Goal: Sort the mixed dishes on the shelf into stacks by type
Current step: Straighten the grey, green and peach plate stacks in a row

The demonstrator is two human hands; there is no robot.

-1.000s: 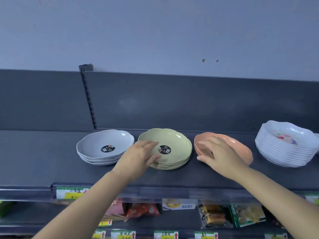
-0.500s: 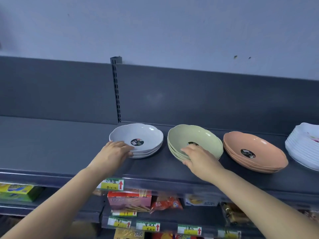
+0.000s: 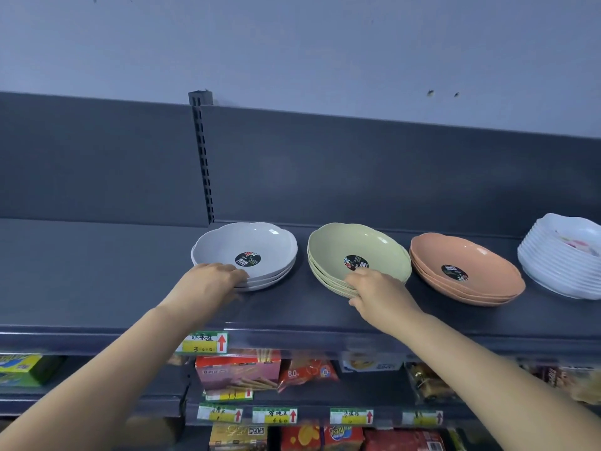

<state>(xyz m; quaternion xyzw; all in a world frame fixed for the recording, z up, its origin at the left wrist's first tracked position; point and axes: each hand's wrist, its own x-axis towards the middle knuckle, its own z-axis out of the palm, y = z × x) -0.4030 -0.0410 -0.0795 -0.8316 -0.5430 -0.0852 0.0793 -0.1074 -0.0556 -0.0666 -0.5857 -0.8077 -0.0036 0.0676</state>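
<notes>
On the dark shelf (image 3: 97, 271) four stacks of dishes stand in a row, each apart from the next: a grey stack (image 3: 247, 245), a green stack (image 3: 354, 245), an orange stack (image 3: 461, 265) and a taller white stack (image 3: 559, 265) at the far right. The left hand (image 3: 211, 281) has its fingers curled over the near rim of the grey stack. The right hand (image 3: 380, 291) pinches the near rim of the green stack, fingers on top, thumb beneath. Below hang price tags (image 3: 205, 342) and snack packets (image 3: 237, 369).

Grey plates (image 3: 247, 245); green plates (image 3: 354, 252); peach plates (image 3: 461, 265); floral white plates (image 3: 559, 265).
</notes>
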